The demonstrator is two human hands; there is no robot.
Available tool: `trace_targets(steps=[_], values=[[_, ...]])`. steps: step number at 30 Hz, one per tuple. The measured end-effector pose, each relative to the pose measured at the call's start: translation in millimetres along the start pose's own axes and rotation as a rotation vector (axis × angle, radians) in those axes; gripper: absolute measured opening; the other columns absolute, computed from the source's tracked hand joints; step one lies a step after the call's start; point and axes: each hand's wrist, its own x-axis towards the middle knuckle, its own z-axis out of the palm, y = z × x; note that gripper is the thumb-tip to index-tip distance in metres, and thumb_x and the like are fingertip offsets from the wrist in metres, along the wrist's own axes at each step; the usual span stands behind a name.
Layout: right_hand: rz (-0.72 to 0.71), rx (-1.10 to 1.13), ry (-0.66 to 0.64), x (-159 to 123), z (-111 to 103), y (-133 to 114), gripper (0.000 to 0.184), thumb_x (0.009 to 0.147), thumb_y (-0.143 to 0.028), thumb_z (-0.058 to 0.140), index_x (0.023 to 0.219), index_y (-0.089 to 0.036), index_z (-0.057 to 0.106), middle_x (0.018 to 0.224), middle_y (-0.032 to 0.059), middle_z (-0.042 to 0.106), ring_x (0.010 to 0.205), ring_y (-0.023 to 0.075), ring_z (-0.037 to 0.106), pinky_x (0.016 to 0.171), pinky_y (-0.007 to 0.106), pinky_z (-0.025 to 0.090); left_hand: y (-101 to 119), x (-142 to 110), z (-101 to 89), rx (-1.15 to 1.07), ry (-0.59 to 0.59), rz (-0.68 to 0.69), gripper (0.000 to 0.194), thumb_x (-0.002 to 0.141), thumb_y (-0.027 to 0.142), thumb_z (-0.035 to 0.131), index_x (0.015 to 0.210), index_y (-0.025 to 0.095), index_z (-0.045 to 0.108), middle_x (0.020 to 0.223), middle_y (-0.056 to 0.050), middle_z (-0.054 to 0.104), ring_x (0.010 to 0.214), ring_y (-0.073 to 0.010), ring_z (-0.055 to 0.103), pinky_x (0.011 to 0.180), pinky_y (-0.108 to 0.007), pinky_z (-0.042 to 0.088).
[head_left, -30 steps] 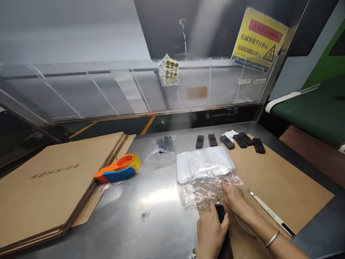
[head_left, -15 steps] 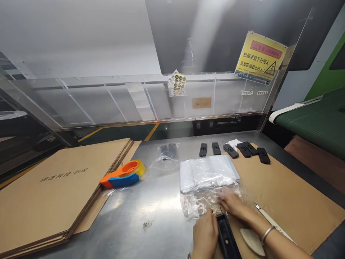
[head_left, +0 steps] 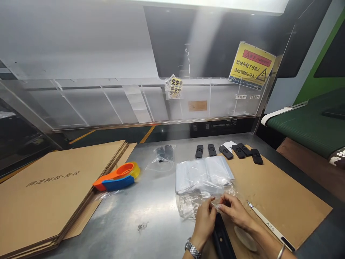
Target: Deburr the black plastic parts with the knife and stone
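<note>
Clear crinkled plastic bag (head_left: 192,203), contents not discernible, lay flat on the steel desk (head_left: 151,216); the left hand (head_left: 204,221) and right hand (head_left: 234,212) had their fingers (head_left: 211,201) pinched on its near edge. Long black remote (head_left: 222,239) sat just beneath the fingers. Beyond them: stack of glossy bags (head_left: 203,174), six small black remotes (head_left: 228,151). Right: thin knife (head_left: 269,226) on cardboard sheet (head_left: 283,194).

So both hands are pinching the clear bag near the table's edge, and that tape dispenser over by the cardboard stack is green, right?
Not quite. The head view shows the tape dispenser is orange and blue, not green. The rest holds: the left hand and right hand pinch the clear bag, and the dispenser lies by the cardboard stack.
</note>
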Motion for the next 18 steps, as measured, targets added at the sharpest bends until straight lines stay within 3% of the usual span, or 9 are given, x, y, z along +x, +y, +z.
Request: trace_targets(steps=[3,5,7,9,12,18], values=[[-0.009,0.024,-0.06,-5,-7,-8,0.022,0.078,-0.036,0.053,0.075,-0.015,0.056,0.069,-0.0002,0.052,0.068,0.0146,0.048,0.063,0.025,0.038,-1,1,-1.6,-0.028,0.024,0.001,0.025,0.081,0.022,0.039,0.074,0.016,0.062,0.067,-0.003,0.061,0.067,-0.0175,0.056,0.064,-0.028,0.04],[-0.004,0.012,-0.073,-7,-10,-11,0.019,0.077,-0.032,0.053,0.07,-0.015,0.057,0.065,-0.0008,0.052,0.065,0.0143,0.047,0.062,0.025,0.036,-2,1,-2.5,-0.054,0.039,-0.006,0.025,0.081,0.022,0.039,0.068,0.017,0.06,0.063,-0.003,0.059,0.063,-0.0171,0.055,0.061,-0.028,0.039],[0.007,-0.005,-0.054,-7,-12,-11,0.019,0.078,-0.031,0.052,0.068,-0.015,0.057,0.062,-0.0016,0.05,0.063,0.0137,0.045,0.06,0.025,0.034,-3,-1,-2.1,-0.092,0.057,-0.016,0.022,0.081,0.023,0.04,0.075,0.015,0.06,0.064,-0.003,0.059,0.064,-0.0173,0.056,0.061,-0.028,0.039],[0.015,-0.021,-0.009,-7,-12,-11,0.021,0.079,-0.033,0.051,0.067,-0.016,0.055,0.062,-0.0023,0.048,0.062,0.0134,0.043,0.058,0.025,0.032,-3,-5,-0.3,-0.144,0.074,-0.023,0.023,0.082,0.026,0.042,0.094,0.014,0.058,0.066,-0.002,0.059,0.065,-0.0168,0.057,0.061,-0.028,0.041],[0.019,-0.034,0.066,-8,-10,-13,0.024,0.081,-0.037,0.05,0.067,-0.017,0.051,0.061,-0.003,0.044,0.061,0.0131,0.04,0.058,0.025,0.03,-1,-17,5.6,-0.249,0.106,-0.045,0.041,0.084,0.036,0.044,0.119,0.014,0.039,0.069,0.0,0.059,0.061,-0.0148,0.057,0.055,-0.025,0.043],[0.036,0.043,0.09,-20,7,-22,0.024,0.083,-0.037,0.047,0.07,-0.017,0.051,0.066,-0.0016,0.047,0.066,0.0133,0.043,0.063,0.024,0.034,5,-44,26.0,-0.721,0.449,-0.134,0.06,0.071,0.049,0.064,0.115,0.022,0.033,0.071,0.003,0.057,0.048,-0.0094,0.052,0.039,-0.017,0.038]])
